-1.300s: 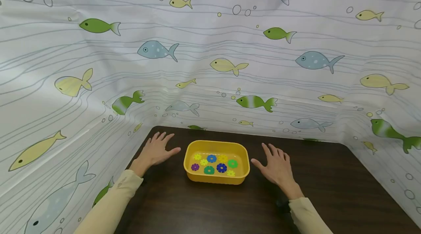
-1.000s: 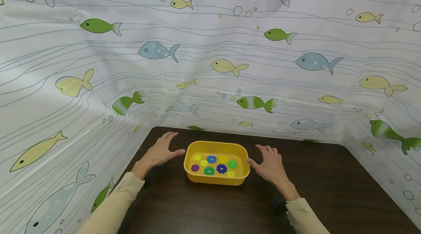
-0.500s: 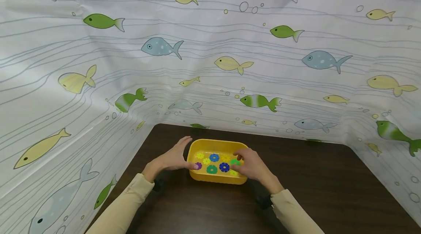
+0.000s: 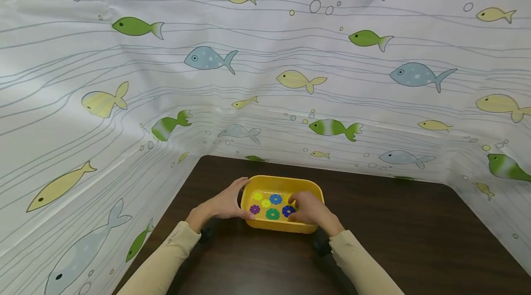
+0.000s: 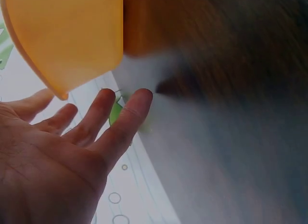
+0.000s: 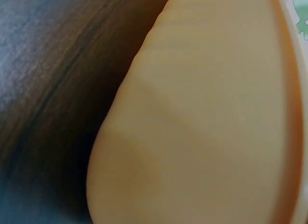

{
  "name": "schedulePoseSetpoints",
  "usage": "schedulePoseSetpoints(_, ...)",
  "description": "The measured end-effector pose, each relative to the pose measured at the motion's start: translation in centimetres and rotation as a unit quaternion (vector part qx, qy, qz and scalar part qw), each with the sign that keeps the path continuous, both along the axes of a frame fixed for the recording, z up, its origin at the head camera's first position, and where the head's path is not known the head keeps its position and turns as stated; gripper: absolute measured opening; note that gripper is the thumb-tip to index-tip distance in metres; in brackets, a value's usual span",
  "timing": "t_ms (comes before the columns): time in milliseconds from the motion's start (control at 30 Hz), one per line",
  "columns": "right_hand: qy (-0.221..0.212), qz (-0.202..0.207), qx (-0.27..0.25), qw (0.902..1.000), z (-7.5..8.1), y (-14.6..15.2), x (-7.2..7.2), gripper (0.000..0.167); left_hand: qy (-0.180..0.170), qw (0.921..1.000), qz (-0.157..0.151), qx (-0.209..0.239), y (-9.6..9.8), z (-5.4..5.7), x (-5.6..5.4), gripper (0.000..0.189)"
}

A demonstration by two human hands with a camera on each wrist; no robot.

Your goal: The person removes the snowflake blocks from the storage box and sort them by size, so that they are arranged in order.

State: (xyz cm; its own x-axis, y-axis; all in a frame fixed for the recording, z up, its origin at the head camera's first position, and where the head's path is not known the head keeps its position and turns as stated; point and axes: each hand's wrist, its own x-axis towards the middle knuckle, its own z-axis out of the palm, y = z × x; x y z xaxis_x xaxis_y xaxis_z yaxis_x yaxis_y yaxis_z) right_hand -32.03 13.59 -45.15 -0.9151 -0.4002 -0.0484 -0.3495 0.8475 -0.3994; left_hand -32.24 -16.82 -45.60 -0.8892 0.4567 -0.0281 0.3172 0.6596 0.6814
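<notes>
We record a change in the position of both hands. Earlier, they stood apart from the tub, one on each side. Now the left hand is at its left end, the thumb over the rim at the near corner. The right hand has entered the right end with fingers bent, hiding yellow and green discs that we could see before.

Before you: yellow tray, smooth plastic, soft sheen. Discs inside look plastic too. Table shows dark wood grain, dull sheen. Fish-print sheet: smooth, lightly creased, paper or plastic unclear. Your sleeves: matt cloth.
</notes>
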Motion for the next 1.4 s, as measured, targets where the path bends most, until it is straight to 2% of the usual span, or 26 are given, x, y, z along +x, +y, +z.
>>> schedulePoseSetpoints(167, -0.008, 0.0, 0.016, 0.9998, -0.5, -0.4, -0.5, 0.04, -0.001, 1.0, -0.002, 0.0, 0.2, -0.1, 0.0, 0.118)
schedulePoseSetpoints(467, -0.018, 0.004, 0.012, 0.9998, -0.6, -0.8, -1.2, 0.036, 0.006, 1.0, 0.001, 0.001, 0.4, 0.0, -0.2, 0.119)
schedulePoseSetpoints(700, 0.015, 0.009, 0.021, 0.9996, -0.8, -0.9, -1.1, 0.031, 0.004, 1.0, 0.003, -0.008, 0.6, 0.2, -0.2, 0.119)
schedulePoseSetpoints(867, 0.031, 0.004, 0.047, 0.9984, -0.7, -1.3, -0.9, 0.036, 0.002, 0.9999, 0.013, -0.007, 0.5, 0.0, -0.2, 0.118)
schedulePoseSetpoints(1033, 0.025, 0.007, 0.061, 0.9978, -0.3, -1.6, -0.8, 0.038, -0.001, 0.9998, 0.018, -0.011, 0.5, 0.1, -0.1, 0.119)
schedulePoseSetpoints(1200, 0.004, 0.014, 0.053, 0.9985, 0.1, -1.4, -0.7, 0.04, -0.003, 0.9997, 0.017, -0.016, 0.5, 0.1, -0.1, 0.119)
schedulePoseSetpoints(1400, -0.016, 0.048, 0.032, 0.9982, 0.5, -0.9, -0.4, 0.04, -0.002, 0.9998, 0.015, -0.016, 0.5, 0.1, 0.0, 0.118)
